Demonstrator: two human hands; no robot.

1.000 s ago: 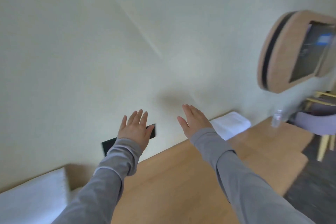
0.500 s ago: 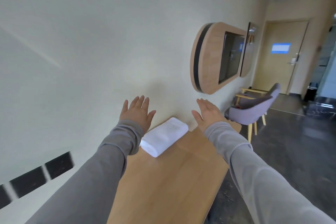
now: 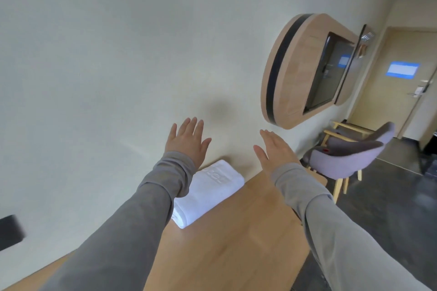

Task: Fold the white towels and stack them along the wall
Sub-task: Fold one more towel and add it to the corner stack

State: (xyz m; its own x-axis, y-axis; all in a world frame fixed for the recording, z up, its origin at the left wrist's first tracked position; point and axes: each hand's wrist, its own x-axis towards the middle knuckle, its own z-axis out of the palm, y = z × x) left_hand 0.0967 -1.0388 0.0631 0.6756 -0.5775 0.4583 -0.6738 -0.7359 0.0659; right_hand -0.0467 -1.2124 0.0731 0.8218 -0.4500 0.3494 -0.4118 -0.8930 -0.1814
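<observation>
Lying folded against the wall [image 3: 118,66], one white towel [image 3: 210,192] is done; both hands, left hand [image 3: 188,140] and right hand [image 3: 275,149], hold nothing, fingers straight.

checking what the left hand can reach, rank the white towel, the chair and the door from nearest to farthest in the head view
1. white towel, on the table, just below the left hand.
2. chair, on the floor beyond the table's right end.
3. door, far right, at the back of the room.
</observation>
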